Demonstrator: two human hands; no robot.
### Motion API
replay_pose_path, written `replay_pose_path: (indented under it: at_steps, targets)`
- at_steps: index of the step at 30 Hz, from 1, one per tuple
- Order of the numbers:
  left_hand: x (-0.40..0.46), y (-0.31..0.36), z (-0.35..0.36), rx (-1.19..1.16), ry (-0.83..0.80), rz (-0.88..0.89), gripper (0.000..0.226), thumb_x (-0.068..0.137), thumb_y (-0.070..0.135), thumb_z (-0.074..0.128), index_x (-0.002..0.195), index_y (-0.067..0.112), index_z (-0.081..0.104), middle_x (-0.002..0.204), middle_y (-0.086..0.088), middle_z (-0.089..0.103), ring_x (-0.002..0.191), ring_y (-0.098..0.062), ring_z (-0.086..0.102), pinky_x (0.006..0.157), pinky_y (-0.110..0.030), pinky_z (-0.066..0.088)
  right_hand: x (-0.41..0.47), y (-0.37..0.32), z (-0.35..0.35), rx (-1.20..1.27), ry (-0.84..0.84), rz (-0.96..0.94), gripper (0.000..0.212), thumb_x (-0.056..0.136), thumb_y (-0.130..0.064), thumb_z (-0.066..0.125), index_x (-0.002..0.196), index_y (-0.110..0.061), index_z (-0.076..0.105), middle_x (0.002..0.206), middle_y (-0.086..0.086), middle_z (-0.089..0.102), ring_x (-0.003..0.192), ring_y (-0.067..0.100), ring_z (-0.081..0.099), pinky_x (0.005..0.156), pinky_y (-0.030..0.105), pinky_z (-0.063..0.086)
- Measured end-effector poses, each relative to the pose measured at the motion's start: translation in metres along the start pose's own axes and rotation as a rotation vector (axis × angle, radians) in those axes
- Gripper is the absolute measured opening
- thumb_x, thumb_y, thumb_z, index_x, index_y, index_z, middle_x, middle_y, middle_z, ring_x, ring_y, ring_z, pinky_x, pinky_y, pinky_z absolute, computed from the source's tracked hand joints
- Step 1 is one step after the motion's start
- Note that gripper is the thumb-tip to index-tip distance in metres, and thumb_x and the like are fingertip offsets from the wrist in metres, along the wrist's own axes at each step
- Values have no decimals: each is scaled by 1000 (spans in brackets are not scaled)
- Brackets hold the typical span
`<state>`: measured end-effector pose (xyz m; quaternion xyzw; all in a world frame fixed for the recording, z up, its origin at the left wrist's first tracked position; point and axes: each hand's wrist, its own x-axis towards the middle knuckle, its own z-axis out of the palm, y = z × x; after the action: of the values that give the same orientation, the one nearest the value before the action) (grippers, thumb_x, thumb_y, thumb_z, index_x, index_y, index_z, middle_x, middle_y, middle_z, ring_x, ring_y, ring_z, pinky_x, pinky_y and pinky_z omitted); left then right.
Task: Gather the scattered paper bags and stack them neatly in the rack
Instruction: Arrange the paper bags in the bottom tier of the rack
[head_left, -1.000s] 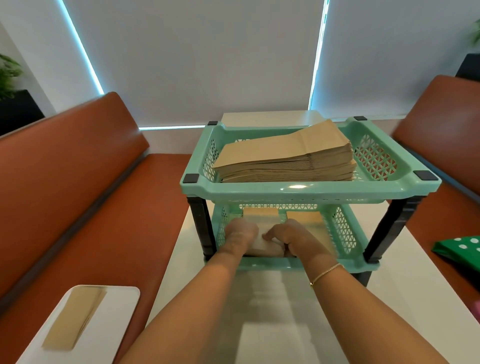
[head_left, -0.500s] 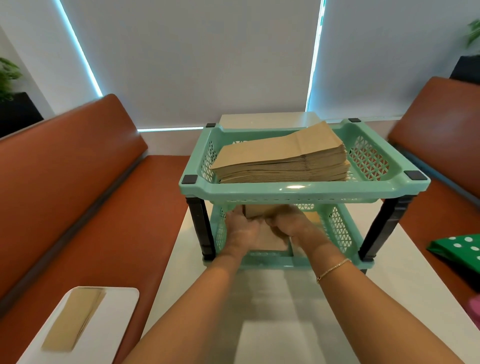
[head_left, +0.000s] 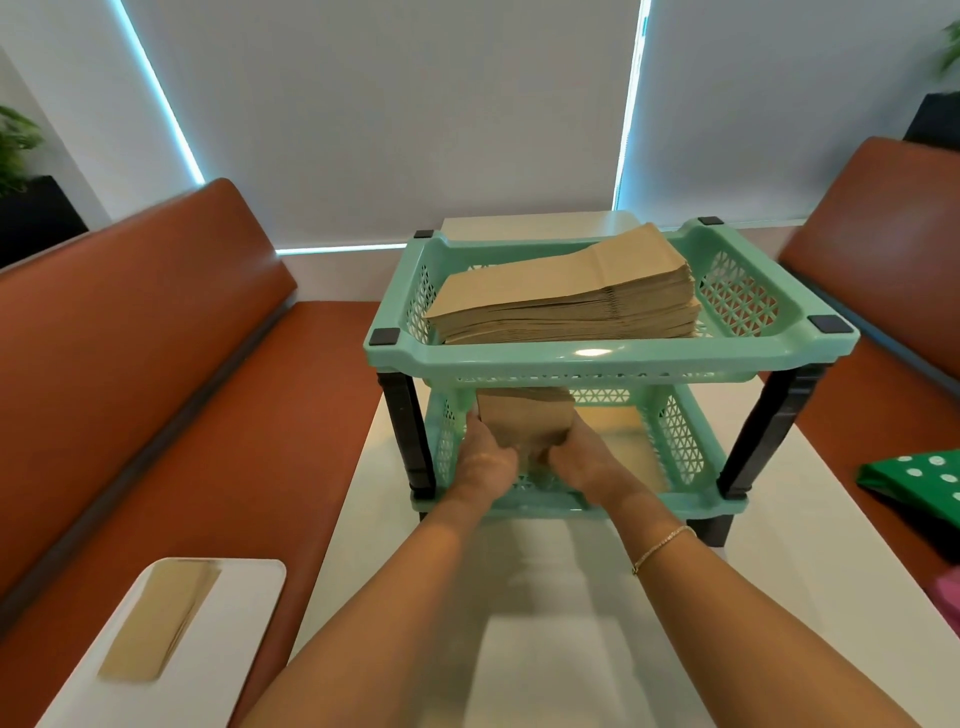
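lifted since before, the bag stack (head_left: 524, 418) sits pinched between both hands' fingers (head_left: 475, 423) in the lower tray (head_left: 680, 441).

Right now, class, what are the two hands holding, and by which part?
A bundle of brown paper bags, gripped at its near lower corners by the left hand and right hand.

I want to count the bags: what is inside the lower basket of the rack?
Both hands, left hand and right hand, hold a small stack inside the lower basket. Another flat bag lies right of it. The upper basket hides the back.
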<state>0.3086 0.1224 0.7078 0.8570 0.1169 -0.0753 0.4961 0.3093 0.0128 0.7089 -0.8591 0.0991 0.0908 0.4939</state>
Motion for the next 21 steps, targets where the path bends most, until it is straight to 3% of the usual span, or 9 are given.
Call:
replay_pose_path:
  at_steps: [3, 8, 12, 16, 19, 21]
  targets:
    - [2, 3, -3, -21, -10, -29, 61, 93, 6, 52, 146, 13, 23, 138, -10, 49, 125, -28, 48, 94, -26, 39, 7, 1, 3, 14, -2, 18, 55, 75, 3, 43, 127, -14, 49, 116, 13, 62, 108, 32, 57, 93, 44, 50]
    - [1, 3, -3, -71, 32, -16, 59, 90, 7, 57, 143, 11, 29, 134, -9, 52, 123, -27, 50, 98, -26, 38, 7, -9, 0, 46, 65, 80, 49, 83, 5, 40, 130, -8, 47, 123, 14, 58, 114, 32, 53, 98, 40, 45]
    - [6, -1, -1, -51, -20, -21, 54, 87, 9, 59, 136, 17, 38, 124, -6, 59, 105, -21, 54, 84, -25, 40, 8, -3, 2, 20, 71, 74, 48, 79, 3, 44, 125, -8, 48, 117, 14, 61, 111, 33, 55, 93, 39, 47]
    - [10, 0, 2, -22, -62, -33, 56, 86, 8, 59, 137, 16, 38, 124, -8, 60, 108, -26, 56, 88, -30, 44, 6, -4, 2, -20, 41, 48, 41, 82, 4, 42, 120, -6, 53, 116, 16, 61, 110, 32, 55, 93, 40, 46]
    - [10, 4, 0, 22, -16, -25, 47, 91, 8, 53, 136, 14, 39, 124, -9, 58, 109, -28, 56, 82, -28, 44, 8, -2, 1, -24, 89, 46, 41, 83, 4, 46, 122, -4, 53, 120, 17, 61, 113, 33, 54, 92, 37, 45]
    - [10, 6, -1, 39, 26, -11, 43, 93, 9, 52, 134, 12, 41, 126, -10, 57, 114, -29, 55, 88, -30, 44, 10, 0, 0, -30, 113, 43, 42, 83, 2, 49, 124, -3, 51, 122, 17, 60, 114, 33, 54, 91, 34, 44]
